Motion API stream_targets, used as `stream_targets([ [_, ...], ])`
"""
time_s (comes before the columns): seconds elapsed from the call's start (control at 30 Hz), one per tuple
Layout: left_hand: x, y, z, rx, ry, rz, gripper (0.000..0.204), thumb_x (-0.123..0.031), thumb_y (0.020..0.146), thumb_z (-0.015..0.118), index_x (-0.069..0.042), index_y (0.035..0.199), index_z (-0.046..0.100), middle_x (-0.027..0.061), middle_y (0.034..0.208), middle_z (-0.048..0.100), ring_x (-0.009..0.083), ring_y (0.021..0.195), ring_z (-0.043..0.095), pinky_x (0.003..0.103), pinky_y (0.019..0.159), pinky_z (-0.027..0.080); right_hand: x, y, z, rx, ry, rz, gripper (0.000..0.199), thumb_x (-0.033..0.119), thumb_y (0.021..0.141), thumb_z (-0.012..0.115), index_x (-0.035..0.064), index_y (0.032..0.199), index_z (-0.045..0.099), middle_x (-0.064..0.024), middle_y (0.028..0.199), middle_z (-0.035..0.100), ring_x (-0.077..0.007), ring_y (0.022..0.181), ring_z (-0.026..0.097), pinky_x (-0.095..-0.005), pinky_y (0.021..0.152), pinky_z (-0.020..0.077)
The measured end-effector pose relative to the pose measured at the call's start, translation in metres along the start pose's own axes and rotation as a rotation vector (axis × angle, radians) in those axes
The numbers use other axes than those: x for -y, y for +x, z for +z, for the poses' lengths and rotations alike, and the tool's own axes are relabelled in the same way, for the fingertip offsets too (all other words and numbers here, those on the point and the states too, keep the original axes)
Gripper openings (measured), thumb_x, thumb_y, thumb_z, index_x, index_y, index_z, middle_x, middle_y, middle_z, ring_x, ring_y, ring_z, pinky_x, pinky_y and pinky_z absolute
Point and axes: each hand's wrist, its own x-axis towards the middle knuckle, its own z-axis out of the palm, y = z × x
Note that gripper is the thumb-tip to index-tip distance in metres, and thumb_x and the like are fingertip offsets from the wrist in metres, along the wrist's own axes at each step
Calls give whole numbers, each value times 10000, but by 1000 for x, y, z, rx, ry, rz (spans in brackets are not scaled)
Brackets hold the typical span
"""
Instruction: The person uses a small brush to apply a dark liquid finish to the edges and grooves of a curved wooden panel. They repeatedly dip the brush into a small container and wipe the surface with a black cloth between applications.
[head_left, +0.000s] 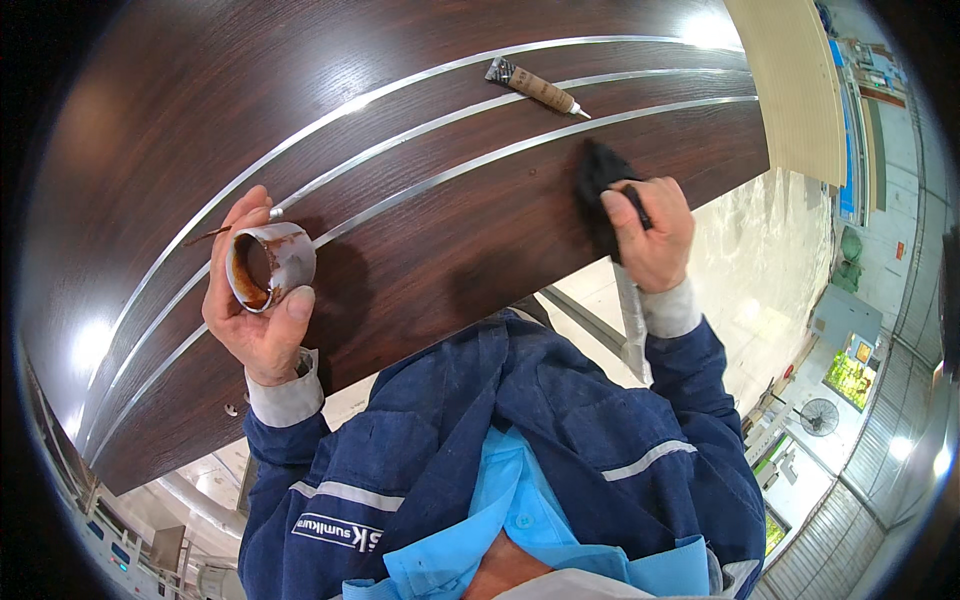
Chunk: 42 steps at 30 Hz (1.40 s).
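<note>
My left hand (pixel 245 325) is closed around a small whitish cup (pixel 294 258), tilted so that the brown stain coating its inside shows. A thin brown stick (pixel 205 236) pokes out by the fingers of that hand; behind the cup its middle is hidden, so I cannot tell its kind. Pinched in my right hand (pixel 662 235) is a black cloth (pixel 596 185), which rests on the dark brown wood-grain panel (pixel 450 240). Beyond the cloth, a brown tube (pixel 540 88) with a white nozzle lies across the silver strips of the panel.
Three curved-looking silver strips (pixel 480 162) run along the panel. A beige ribbed board (pixel 795 90) adjoins its right end. Below the near edge shows a metal frame leg (pixel 630 320) over a pale floor (pixel 750 280). A fan (pixel 818 417) stands off to the right.
</note>
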Motion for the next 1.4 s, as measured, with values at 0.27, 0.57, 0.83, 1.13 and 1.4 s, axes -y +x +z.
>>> stream_targets([
  [0.27, 1, 0, 4, 8, -48, -8, 819, -513, 724, 908, -26, 1350, 702, 234, 1455, 627, 340, 1360, 614, 469, 1142, 480, 58, 10, 90, -176, -54, -38, 284, 167, 890, 809, 36, 1134, 748, -137, 978, 638, -353, 909, 636, -461, 791, 516],
  [0.57, 0, 1, 11, 17, -90, 37, 785, -470, 757, 902, -9, 1356, 693, 233, 1460, 622, 332, 1360, 611, 451, 1138, 484, 74, -49, 35, 296, 485, 294, 224, 226, 941, 784, 24, 889, 703, -122, 822, 659, -304, 781, 654, -397, 694, 528],
  [0.83, 1, 0, 8, 11, -110, 65, 774, -430, 748, 907, -9, 1361, 690, 227, 1477, 614, 301, 1345, 623, 425, 1118, 503, 27, -27, 45, -307, -17, 209, 314, 206, 1003, 741, -25, 1204, 672, -209, 1214, 688, -295, 1129, 662, -417, 1006, 514],
  [1.13, 2, 4, 11, -37, -82, 92, 697, -354, 790, 898, -13, 1361, 689, 203, 1484, 615, 289, 1336, 629, 424, 1141, 488, 93, -3, 90, 190, -174, -187, 571, 374, 1049, 591, -11, 1471, 566, -242, 1531, 546, -428, 1483, 451, -592, 1268, 247],
  [1.4, 11, 2, 5, 0, -62, 103, 697, -335, 787, 894, -8, 1366, 683, 211, 1482, 618, 299, 1334, 636, 448, 1146, 494, 73, -21, 89, 54, -182, -186, 424, 268, 1013, 641, 27, 1361, 644, -206, 1388, 642, -413, 1388, 540, -576, 1236, 316],
])
